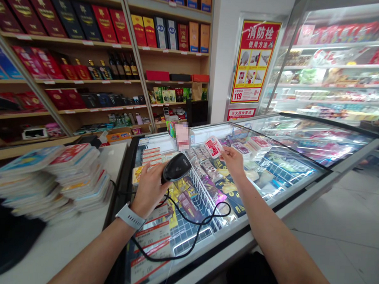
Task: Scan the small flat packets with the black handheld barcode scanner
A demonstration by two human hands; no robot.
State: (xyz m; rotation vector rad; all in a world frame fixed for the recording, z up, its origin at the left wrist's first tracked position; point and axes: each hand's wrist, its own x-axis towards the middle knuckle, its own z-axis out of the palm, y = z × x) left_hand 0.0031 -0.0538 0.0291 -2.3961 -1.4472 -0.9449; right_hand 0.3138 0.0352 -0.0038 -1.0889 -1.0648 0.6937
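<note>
My left hand [149, 185], with a grey watch band at the wrist, is closed round a black handheld barcode scanner [177, 166]. From the scanner a black cable [201, 226] loops over the glass top of a chest freezer [183, 280]. My right hand [234, 160] pinches a small white card with red print [213, 147] by its right edge, above the glass. Beyond that hand, a stack of red-and-white cards [259, 144] and a purple-and-white card [241, 149] lie on the freezer top. Price labels [150, 245] lie at its left side.
Tall stacks of cards [81, 175] stand on the white counter [87, 242] at the left. Shelves [101, 79] of boxed goods and bottles line the back. A lit display cooler [333, 73] stands at the right, and tiled floor [339, 224] runs beside the freezer.
</note>
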